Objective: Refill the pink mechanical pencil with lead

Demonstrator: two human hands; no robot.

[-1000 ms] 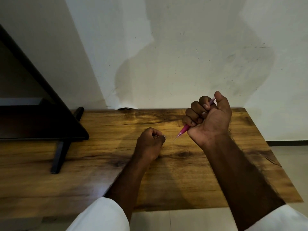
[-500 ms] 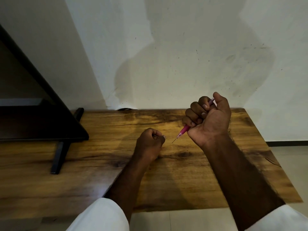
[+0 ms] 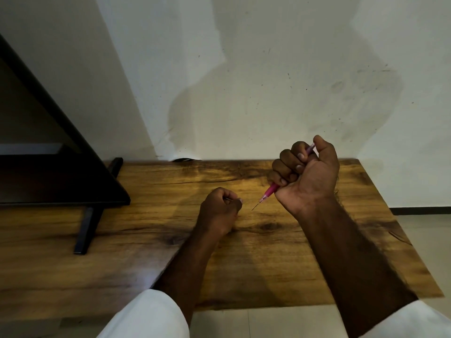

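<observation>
My right hand [image 3: 307,176] is closed in a fist around the pink mechanical pencil [image 3: 268,192], thumb on its top end. The pencil slants down to the left, and a thin lead or tip sticks out toward the table. My left hand [image 3: 219,211] rests on the wooden table [image 3: 146,240], fingers curled, pinching a thin grey stick that looks like a lead [image 3: 229,199]. A small gap separates the pencil tip from my left fingers.
A black monitor or screen [image 3: 48,167] on a black stand [image 3: 87,228] fills the left of the table. A white wall [image 3: 244,81] rises right behind the table. The table's right edge and front edge border a pale tiled floor [image 3: 427,235].
</observation>
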